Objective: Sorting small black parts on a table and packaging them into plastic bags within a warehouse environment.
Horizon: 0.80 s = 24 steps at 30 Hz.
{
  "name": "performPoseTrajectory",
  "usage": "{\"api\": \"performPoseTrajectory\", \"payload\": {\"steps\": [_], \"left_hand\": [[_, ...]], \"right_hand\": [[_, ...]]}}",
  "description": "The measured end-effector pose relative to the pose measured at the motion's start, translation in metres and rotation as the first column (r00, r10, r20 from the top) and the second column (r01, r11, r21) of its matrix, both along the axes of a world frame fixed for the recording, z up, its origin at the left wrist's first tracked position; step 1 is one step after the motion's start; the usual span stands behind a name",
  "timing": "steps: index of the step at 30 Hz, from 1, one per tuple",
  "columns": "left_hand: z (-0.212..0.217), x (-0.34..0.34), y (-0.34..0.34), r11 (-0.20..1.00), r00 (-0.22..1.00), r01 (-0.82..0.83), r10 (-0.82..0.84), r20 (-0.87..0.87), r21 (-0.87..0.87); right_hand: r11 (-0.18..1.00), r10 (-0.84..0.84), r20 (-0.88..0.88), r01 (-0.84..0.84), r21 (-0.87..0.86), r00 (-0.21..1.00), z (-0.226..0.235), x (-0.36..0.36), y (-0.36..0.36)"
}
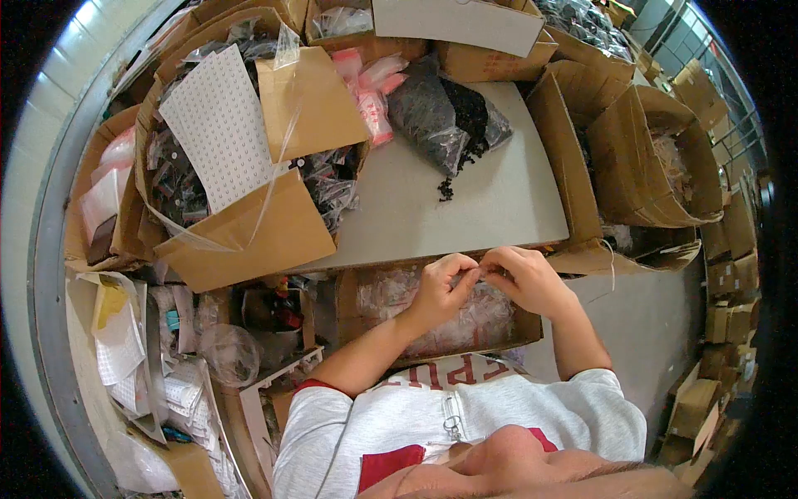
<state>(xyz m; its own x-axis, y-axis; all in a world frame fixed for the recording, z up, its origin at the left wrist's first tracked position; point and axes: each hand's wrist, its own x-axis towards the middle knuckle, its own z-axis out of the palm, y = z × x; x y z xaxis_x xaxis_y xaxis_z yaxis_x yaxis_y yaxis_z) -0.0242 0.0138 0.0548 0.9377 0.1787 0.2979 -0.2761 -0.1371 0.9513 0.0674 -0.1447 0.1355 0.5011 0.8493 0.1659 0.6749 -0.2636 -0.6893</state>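
Note:
My left hand [445, 291] and my right hand [524, 281] meet fingertip to fingertip just off the near edge of the white table [391, 220]. Both are closed in a pinch, and whatever lies between the fingertips is too small to make out. Under my hands stands an open cardboard box [347, 312] filled with clear plastic bags [478, 320]. On the table, a grey plastic bag [424, 108] lies open, with small black pieces [470, 116] spilling out of it toward me.
Pink-and-white plastic bags [370, 91] lie behind the table's left part. A large carton [249, 224] of bagged dark parts, with a white dotted sheet [218, 125] on it, stands left. More cartons [657, 158] crowd the right. Papers [120, 358] fill the lower left.

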Motion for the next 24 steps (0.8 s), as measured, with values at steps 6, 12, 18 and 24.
{"api": "performPoseTrajectory", "payload": {"steps": [6, 12, 18, 24], "left_hand": [[0.0, 0.001, -0.001, 0.986, 0.99, -0.116, 0.105, 0.09, 0.123], [-0.012, -0.003, -0.009, 0.986, 0.984, -0.144, 0.134, -0.116, -0.083], [-0.098, -0.003, -0.04, 0.708, 0.934, 0.332, -0.155, -0.321, 0.623], [-0.129, 0.005, -0.027, 0.454, 0.837, 0.544, -0.343, -0.426, 0.705]], "right_hand": [[0.995, 0.077, 0.061, -0.073, -0.072, 0.995, -0.001, 0.01, 0.007], [0.99, 0.064, 0.248, -0.031, -0.136, 0.967, 0.023, 0.045, 0.025], [0.768, -0.477, -0.017, 0.427, 0.477, 0.878, 0.095, 0.172, 0.07], [0.714, -0.268, -0.268, 0.377, 0.59, 0.925, 0.096, 0.208, 0.099]]}}
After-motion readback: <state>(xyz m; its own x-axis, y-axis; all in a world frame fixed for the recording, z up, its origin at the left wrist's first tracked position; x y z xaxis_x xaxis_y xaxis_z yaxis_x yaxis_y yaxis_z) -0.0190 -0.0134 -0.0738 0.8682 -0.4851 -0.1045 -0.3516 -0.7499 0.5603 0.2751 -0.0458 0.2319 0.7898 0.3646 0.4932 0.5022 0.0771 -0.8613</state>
